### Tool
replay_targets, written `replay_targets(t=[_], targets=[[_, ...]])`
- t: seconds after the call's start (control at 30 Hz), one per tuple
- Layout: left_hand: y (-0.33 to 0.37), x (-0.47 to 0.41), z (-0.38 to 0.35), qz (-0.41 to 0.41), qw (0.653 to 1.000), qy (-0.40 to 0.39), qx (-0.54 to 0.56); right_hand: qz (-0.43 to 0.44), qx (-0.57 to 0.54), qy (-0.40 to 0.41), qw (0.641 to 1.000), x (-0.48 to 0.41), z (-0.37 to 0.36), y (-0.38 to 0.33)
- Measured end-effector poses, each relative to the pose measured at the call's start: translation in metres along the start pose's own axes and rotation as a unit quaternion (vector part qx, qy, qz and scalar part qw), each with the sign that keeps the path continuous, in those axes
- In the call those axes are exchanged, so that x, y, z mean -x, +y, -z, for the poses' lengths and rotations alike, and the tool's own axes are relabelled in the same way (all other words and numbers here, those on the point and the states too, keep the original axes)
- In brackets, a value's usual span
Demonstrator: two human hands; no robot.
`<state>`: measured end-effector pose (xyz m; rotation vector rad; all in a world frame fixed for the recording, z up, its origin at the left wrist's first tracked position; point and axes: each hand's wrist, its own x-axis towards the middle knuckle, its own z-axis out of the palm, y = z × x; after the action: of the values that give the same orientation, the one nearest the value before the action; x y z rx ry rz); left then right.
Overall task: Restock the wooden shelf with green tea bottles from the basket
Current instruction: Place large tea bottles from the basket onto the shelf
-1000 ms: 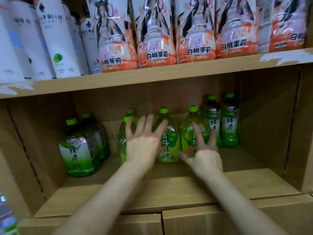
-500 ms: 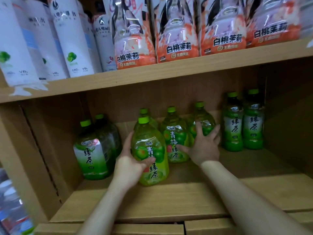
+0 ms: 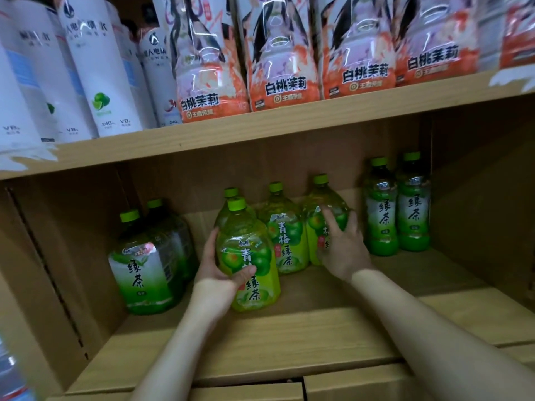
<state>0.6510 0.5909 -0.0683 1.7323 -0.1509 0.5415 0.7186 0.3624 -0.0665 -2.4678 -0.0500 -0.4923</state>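
We are curling our left hand [image 3: 215,270] round the near plum green tea bottle [image 3: 249,250], thumb across its label, probably to seat it upright on the wooden shelf [image 3: 289,337]. Our right hand [image 3: 343,250] is laying spread fingers against the far-row bottle [image 3: 324,206], likely bracing it. Darker green tea bottles [image 3: 139,273] are standing to the left; the basket is out of view.

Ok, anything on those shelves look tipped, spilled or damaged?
No spills. The front bottle in the left hand stands ahead of its row, not lined up; the right hand rests on a back bottle. Ragged white scraps cling to the upper shelf edge.
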Motion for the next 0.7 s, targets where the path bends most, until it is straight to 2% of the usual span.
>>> replay_targets(t=[0.1, 0.13, 0.2, 0.27, 0.33, 0.37, 0.43, 0.5, 0.6, 0.7], targets=[[0.001, -0.003, -0.005, 0.007, 1.000, -0.003, 0.012, 0.045, -0.033, 0.028, 0.998, 0.023, 0.008, -0.010], [0.002, -0.003, -0.006, 0.004, 1.000, -0.006, 0.017, 0.084, -0.094, 0.021, 0.992, 0.033, 0.010, -0.018], [0.002, -0.002, -0.010, -0.007, 1.000, -0.021, 0.012, 0.135, -0.239, -0.047, 0.960, 0.050, 0.010, -0.039], [0.005, 0.000, -0.015, -0.004, 0.998, -0.060, 0.006, 0.139, -0.284, -0.085, 0.945, 0.056, 0.002, -0.048], [0.006, 0.000, -0.014, 0.007, 0.994, -0.101, 0.035, 0.123, -0.330, -0.056, 0.934, 0.053, -0.004, -0.047], [0.008, -0.003, -0.012, 0.020, 0.993, -0.100, 0.062, 0.112, -0.348, -0.045, 0.930, 0.051, -0.004, -0.044], [0.003, -0.015, -0.005, 0.039, 0.996, -0.027, 0.078, 0.094, -0.361, -0.051, 0.926, 0.047, -0.001, -0.036], [-0.006, -0.029, -0.004, 0.043, 0.997, 0.058, -0.008, 0.074, -0.365, -0.049, 0.927, 0.040, 0.000, -0.028], [-0.010, -0.040, -0.021, 0.021, 0.972, 0.071, -0.223, 0.056, -0.368, -0.031, 0.928, 0.029, 0.005, -0.018], [-0.009, -0.048, -0.041, 0.032, 0.963, 0.090, -0.253, 0.050, -0.354, -0.032, 0.933, 0.023, 0.015, -0.006]])
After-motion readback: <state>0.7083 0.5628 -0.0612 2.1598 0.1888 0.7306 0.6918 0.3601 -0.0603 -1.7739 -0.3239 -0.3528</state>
